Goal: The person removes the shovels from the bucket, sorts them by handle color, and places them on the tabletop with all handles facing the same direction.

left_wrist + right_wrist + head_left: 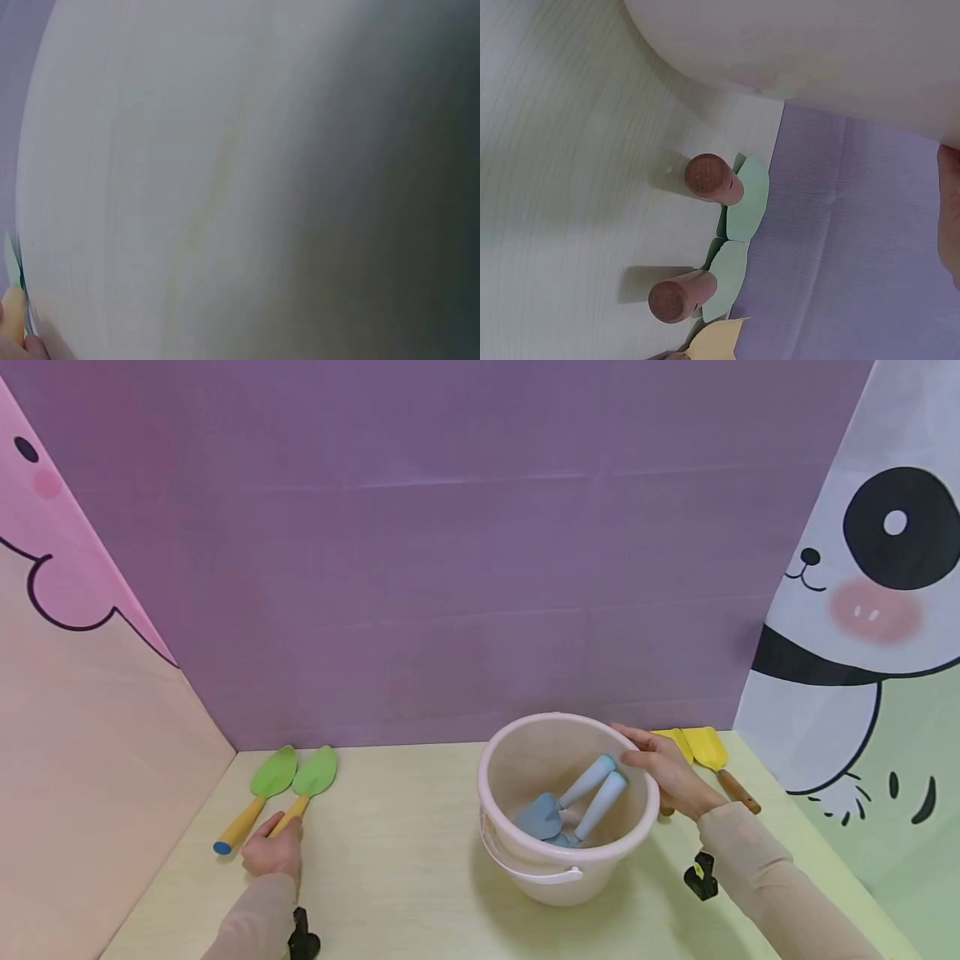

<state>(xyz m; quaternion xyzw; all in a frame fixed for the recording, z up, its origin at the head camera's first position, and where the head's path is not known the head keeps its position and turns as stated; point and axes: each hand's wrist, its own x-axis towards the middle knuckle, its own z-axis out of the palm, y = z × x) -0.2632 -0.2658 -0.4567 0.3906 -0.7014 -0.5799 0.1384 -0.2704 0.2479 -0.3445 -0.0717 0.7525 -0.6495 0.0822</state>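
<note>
In the head view my left hand (pixel 273 852) holds the yellow handle of a green trowel (pixel 315 771) at the left of the table. A second green trowel (pixel 274 772) with a blue-ended yellow handle lies just left of it. My right hand (pixel 671 770) grips the right rim of a pale pink bucket (pixel 525 852). Inside the bucket lie two blue hand tools with pale handles (pixel 600 806); one shows a trowel-like blade (pixel 540 817). The left wrist view shows mostly tabletop, with fingers (pixel 11 349) on the yellow handle at its edge.
Yellow shovels (pixel 707 747) with brown handles lie at the back right, partly behind my right hand. In the right wrist view, light-green-bladed tools (pixel 748 199) with brown handles lie beside the bucket. A purple backdrop (pixel 465 568) and printed side panels surround the table (pixel 390 827).
</note>
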